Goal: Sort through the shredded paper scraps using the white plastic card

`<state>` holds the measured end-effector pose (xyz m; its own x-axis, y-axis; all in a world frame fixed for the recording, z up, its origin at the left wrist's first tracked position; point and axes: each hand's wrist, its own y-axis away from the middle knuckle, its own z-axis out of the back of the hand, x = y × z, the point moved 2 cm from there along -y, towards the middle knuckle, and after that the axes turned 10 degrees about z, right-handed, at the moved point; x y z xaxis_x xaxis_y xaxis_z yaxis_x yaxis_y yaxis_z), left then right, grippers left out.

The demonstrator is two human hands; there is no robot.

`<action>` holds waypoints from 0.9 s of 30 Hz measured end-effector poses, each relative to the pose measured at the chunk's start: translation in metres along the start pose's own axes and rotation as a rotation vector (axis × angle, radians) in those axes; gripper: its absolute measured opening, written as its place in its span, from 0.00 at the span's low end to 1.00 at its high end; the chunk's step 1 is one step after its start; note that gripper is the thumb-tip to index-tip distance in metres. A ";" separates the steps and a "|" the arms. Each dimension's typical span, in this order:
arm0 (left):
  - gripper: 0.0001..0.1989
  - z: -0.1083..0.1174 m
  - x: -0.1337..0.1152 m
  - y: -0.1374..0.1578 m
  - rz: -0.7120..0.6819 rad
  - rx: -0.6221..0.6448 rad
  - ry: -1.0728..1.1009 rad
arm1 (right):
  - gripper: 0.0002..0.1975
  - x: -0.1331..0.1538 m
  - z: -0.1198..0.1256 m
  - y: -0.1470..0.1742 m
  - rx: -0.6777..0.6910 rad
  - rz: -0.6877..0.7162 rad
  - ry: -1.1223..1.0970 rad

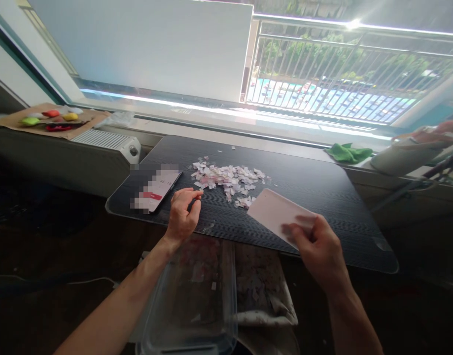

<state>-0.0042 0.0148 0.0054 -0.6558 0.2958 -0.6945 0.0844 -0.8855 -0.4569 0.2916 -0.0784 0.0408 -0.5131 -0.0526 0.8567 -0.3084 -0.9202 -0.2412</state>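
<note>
On the worktop [303,177] lie scraps [226,177], the phone [163,187] to their left; the left grip [184,214] is nearer, between both. Right of them is the card [274,209], in the right grip [320,246]. A tub [231,296] sits below, a cloth [348,154] behind, right.

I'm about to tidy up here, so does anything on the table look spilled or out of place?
Mildly: a few stray paper scraps lie near the far edge of the dark table, apart from the main heap, as if scattered. Otherwise nothing stands out.
</note>
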 end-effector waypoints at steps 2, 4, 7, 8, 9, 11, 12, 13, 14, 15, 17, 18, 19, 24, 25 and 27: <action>0.11 0.000 0.000 -0.001 -0.008 0.010 -0.001 | 0.16 -0.010 0.007 -0.012 -0.063 -0.003 0.027; 0.11 0.000 0.000 -0.001 -0.007 0.017 -0.006 | 0.15 -0.015 0.008 -0.023 -0.071 0.014 0.060; 0.11 0.001 0.001 -0.001 -0.009 0.009 -0.015 | 0.13 -0.011 0.006 -0.029 -0.043 0.054 0.174; 0.11 0.001 0.001 -0.001 -0.012 0.006 -0.017 | 0.12 -0.009 0.006 -0.029 -0.018 0.060 0.206; 0.11 0.001 0.001 -0.002 -0.018 0.003 -0.019 | 0.12 -0.007 0.006 -0.027 0.013 0.058 0.216; 0.11 0.001 0.002 -0.002 -0.032 -0.002 -0.023 | 0.11 -0.005 0.007 -0.024 0.064 0.041 0.184; 0.11 0.000 0.003 -0.002 -0.041 -0.003 -0.026 | 0.11 -0.004 0.007 -0.023 0.072 0.034 0.160; 0.11 0.000 0.003 -0.002 -0.050 -0.004 -0.031 | 0.11 -0.002 0.007 -0.022 0.064 0.036 0.147; 0.10 -0.001 0.003 -0.002 -0.063 -0.003 -0.044 | 0.11 -0.001 0.006 -0.022 0.045 0.046 0.151; 0.10 -0.001 0.002 -0.002 -0.079 0.000 -0.066 | 0.11 0.001 0.005 -0.022 0.029 0.062 0.165; 0.10 -0.001 -0.005 0.000 -0.141 0.012 -0.144 | 0.10 0.006 0.002 -0.023 0.031 0.095 0.195; 0.10 0.000 -0.010 0.002 -0.187 0.025 -0.193 | 0.09 0.008 0.001 -0.023 0.050 0.103 0.204; 0.10 0.001 -0.016 0.004 -0.240 0.041 -0.240 | 0.09 0.010 0.000 -0.023 0.079 0.103 0.205; 0.13 -0.002 -0.051 0.014 -0.406 0.166 -0.322 | 0.11 0.012 0.011 -0.018 0.076 0.053 0.182; 0.13 -0.007 -0.056 0.014 -0.413 0.201 -0.324 | 0.11 0.011 0.013 -0.017 0.053 0.048 0.185; 0.15 -0.020 -0.064 0.013 -0.411 0.278 -0.324 | 0.11 0.008 0.015 -0.016 0.038 0.047 0.204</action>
<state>0.0539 -0.0082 0.0327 -0.7927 0.5484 -0.2662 -0.3960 -0.7953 -0.4591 0.3045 -0.0696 0.0586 -0.6789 -0.0195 0.7340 -0.2524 -0.9326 -0.2582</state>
